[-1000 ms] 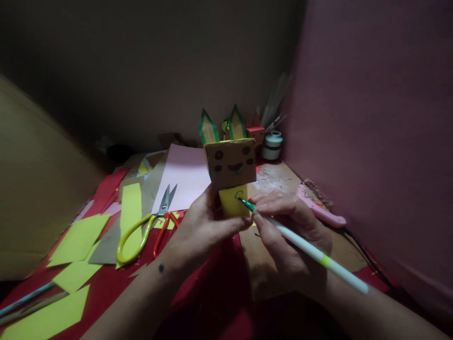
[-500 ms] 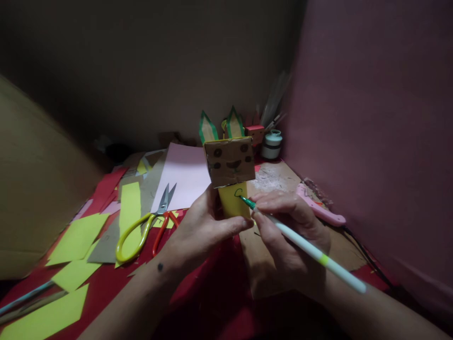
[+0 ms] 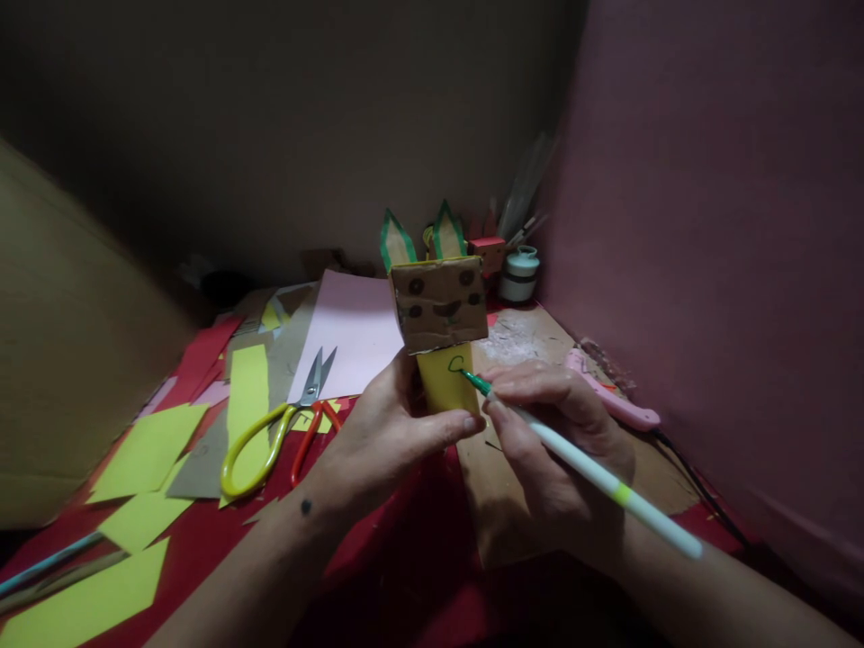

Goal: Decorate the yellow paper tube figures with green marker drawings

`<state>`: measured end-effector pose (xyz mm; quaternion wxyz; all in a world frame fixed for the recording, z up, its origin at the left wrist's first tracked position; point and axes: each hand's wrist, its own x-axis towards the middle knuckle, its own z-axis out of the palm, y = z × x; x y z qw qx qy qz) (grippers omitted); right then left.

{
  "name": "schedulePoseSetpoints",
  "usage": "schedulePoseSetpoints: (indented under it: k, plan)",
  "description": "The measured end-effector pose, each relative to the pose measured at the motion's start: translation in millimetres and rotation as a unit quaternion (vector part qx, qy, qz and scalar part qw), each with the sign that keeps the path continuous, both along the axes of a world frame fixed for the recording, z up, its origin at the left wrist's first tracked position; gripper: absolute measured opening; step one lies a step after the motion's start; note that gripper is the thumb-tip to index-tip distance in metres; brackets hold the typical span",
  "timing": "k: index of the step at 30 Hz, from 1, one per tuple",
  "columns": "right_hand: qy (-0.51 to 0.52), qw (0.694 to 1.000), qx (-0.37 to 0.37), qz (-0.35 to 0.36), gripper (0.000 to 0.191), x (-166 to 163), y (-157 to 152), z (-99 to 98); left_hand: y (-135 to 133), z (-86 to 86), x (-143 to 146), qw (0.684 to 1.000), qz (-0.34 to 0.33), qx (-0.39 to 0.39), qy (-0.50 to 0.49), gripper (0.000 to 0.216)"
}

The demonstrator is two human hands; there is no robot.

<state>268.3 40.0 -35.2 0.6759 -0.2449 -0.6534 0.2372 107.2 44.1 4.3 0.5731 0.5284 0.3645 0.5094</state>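
Note:
My left hand [image 3: 398,418] is closed round the lower part of a small cardboard animal figure [image 3: 438,306]. The figure has a brown box head with drawn eyes, cheeks and mouth, two green-edged ears and a yellow paper body. Between the thumb and fingers of my right hand [image 3: 553,414] is a white felt-tip pen [image 3: 594,481] with a green tip and a yellow-green band. Its tip is at the yellow body, by a small curved green line. Left of my left hand lie open scissors [image 3: 270,441] with one yellow and one red handle.
Yellow paper pieces [image 3: 148,450] and a pink sheet [image 3: 351,333] lie on the red surface at left. A pink glue gun [image 3: 611,391] with a cord rests at right on brown cardboard [image 3: 506,504]. Behind stand a pale blue jar [image 3: 518,274] and a red box figure [image 3: 487,255].
The pen and my right hand have shifted slightly right and down. The green line on the yellow body has grown a little, curling back round. My left hand holds the figure almost still.

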Motion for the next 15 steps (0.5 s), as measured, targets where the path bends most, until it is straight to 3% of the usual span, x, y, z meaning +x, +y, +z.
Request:
schedulePoseSetpoints:
  k: [15]
  plan:
    - [0.002, 1.0, 0.018, 0.013, 0.032, -2.1, 0.5, 0.0, -1.2, 2.4, 1.6, 1.0, -0.003, -0.017, -0.005, 0.058]
